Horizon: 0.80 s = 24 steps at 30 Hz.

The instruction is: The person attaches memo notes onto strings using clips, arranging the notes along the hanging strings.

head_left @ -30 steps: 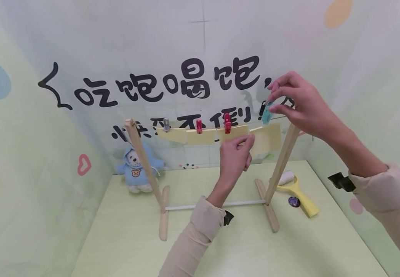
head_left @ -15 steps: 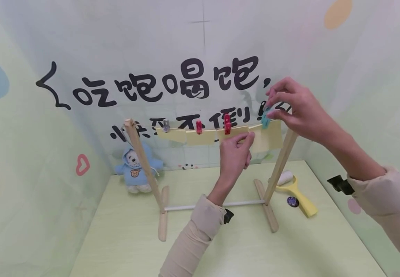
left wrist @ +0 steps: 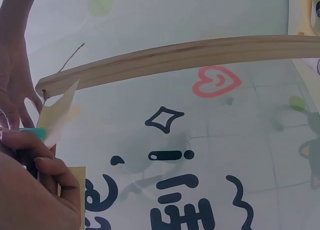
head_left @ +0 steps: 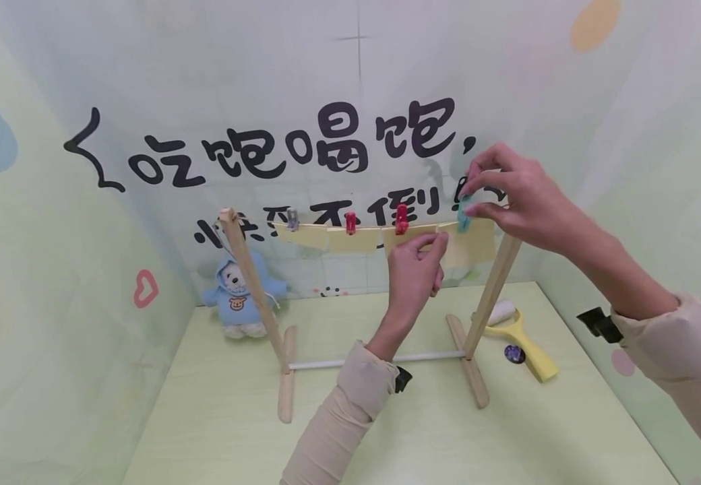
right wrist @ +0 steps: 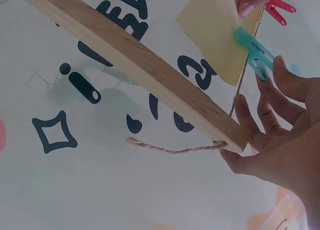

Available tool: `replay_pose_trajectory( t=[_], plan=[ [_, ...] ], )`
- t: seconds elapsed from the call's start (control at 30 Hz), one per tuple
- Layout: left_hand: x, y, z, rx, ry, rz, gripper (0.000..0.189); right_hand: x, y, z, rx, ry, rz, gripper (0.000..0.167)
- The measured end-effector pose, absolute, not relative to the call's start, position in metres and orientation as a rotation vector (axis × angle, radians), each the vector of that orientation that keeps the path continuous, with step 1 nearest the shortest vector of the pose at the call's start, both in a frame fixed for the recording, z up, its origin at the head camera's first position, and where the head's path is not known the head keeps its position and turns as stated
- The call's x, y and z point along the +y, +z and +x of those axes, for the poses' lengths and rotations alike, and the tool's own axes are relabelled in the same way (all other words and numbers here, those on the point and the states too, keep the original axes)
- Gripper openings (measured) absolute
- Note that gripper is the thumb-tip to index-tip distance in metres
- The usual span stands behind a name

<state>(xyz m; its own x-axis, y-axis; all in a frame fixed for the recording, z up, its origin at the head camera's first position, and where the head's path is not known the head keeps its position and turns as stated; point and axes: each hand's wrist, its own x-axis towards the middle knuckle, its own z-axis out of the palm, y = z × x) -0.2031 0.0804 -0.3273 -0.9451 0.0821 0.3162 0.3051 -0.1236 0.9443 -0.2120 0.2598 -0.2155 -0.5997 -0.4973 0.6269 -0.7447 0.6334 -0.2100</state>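
Between thumb and fingertips, my right hand [head_left: 517,188] pinches a teal clothespin [head_left: 464,215] by its handle ends. In the right wrist view the tip of the clothespin [right wrist: 245,37] overlaps a yellow sheet of paper [right wrist: 215,35] at the twine [right wrist: 242,80]. My left hand [head_left: 414,273] pinches that sheet at its left edge, just below the line. Farther left, two red clothespins [head_left: 402,219] and a grey clothespin [head_left: 292,219] hold more yellow sheets [head_left: 352,240] on the twine. The left hand partly covers the sheet beside it.
The twine spans a wooden stand with a left post [head_left: 253,289], a right post [head_left: 493,296] and a white crossbar [head_left: 429,356]. A blue-hooded plush toy [head_left: 241,296] sits behind the left post. Right of the stand lie a yellow-handled lint roller [head_left: 526,343] and a dark round disc [head_left: 514,353].
My right hand has come down with the teal clothespin, from above the sheet to over its top edge. The left hand has stayed nearly in place.
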Motion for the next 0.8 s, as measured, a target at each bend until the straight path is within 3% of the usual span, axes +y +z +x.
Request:
replay_pose_trajectory(
  t=[0.8],
  plan=[
    [0.083,-0.367,-0.195,-2.050,-2.202,-0.552,0.022,0.268,-0.219,-0.205,-2.408,0.699,0.889,0.047]
  ],
)
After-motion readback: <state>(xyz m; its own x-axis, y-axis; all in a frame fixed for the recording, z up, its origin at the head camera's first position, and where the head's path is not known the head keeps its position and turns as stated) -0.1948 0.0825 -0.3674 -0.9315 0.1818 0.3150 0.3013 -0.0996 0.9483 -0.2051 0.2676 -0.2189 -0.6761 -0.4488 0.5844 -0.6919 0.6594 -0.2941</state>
